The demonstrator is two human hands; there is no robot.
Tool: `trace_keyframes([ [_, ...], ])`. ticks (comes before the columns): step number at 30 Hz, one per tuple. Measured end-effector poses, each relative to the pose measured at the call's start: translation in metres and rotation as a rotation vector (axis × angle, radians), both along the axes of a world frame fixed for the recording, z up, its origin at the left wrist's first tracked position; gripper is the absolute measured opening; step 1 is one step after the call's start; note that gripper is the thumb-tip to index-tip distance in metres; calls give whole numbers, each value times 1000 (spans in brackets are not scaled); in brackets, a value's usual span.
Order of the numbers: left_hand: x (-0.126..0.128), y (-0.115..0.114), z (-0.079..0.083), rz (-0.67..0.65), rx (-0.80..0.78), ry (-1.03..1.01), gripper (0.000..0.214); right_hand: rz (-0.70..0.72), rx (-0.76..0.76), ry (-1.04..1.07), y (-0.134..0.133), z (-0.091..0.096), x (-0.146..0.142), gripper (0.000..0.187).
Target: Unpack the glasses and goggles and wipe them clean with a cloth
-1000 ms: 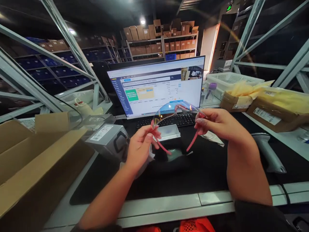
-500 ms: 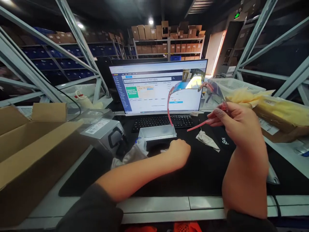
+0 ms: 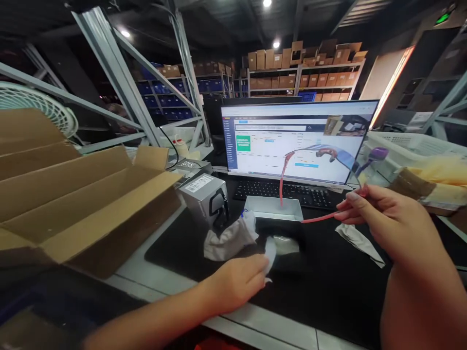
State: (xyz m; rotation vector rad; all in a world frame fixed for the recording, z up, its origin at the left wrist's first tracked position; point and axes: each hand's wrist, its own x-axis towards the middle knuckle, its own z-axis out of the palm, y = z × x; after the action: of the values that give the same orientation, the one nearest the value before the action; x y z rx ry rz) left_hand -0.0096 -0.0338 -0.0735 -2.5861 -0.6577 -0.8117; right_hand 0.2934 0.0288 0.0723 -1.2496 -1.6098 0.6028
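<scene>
My right hand pinches a pair of glasses with pinkish-red temples and a reflective, see-through lens, held up before the monitor. Lower left of it, my left hand is closed on a small white piece, blurred, perhaps paper or cloth. A small shiny clear packet lies just beyond that piece on the black mat. Left of the packet is a crumpled whitish pouch with a blue cord. An open pale box tray sits behind, below the glasses.
A monitor and keyboard stand at the back. At left are a grey printed box and a large open carton. A white cloth lies near my right hand. Yellow-wrapped packages are at right.
The view has swung left. My left hand has come back toward the mat's front edge, with a white piece now showing in it. My right hand still holds the glasses up.
</scene>
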Motion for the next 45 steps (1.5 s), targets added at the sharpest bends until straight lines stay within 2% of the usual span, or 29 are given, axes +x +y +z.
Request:
trace_keyframes([
  [2, -9, -9, -8, -21, -87, -23, 24, 70, -33, 4, -1, 0, -10, 44],
  [5, -11, -19, -13, -67, -215, -123, 49, 126, -64, 8, -5, 0, -23, 42],
  [7, -5, -20, -11, 46, -273, -190, 50, 147, -84, 4, -7, -2, -28, 41],
  [11, 9, -14, 2, 448, -386, -193, 14, 163, -107, -21, -8, -6, -29, 38],
  [12, 11, -12, 5, 502, -423, -162, 14, 169, -110, -31, -7, -7, -29, 37],
  [14, 10, -10, 8, 536, -481, -92, 28, 181, -112, -47, -6, -8, -28, 37],
  [17, 4, -11, 0, 526, -439, -51, 32, 200, -118, -42, -3, -11, -30, 39],
  [20, -2, -16, -13, 520, -224, -94, 9, 216, -138, -34, 0, -14, -33, 40],
  [21, -3, -17, -16, 523, -186, -135, 18, 214, -140, -32, 1, -15, -33, 40],
  [23, -6, -18, -15, 542, -244, -292, 28, 211, -136, -18, 2, -16, -33, 38],
  [25, -9, -16, -8, 547, -405, -546, 31, 251, -136, 22, 2, -17, -32, 35],
  [28, -13, -11, 6, 478, -564, -924, 32, 331, -145, 148, 0, -19, -33, 28],
  [30, -15, -9, 11, 428, -593, -1062, 32, 338, -140, 236, -2, -22, -36, 24],
  [37, -14, -12, 10, 363, -576, -1130, 33, 365, -107, 284, -6, -31, -58, 23],
  [45, -20, -12, 13, 314, -562, -1165, 27, 509, -169, 86, -12, -30, -72, 32],
])
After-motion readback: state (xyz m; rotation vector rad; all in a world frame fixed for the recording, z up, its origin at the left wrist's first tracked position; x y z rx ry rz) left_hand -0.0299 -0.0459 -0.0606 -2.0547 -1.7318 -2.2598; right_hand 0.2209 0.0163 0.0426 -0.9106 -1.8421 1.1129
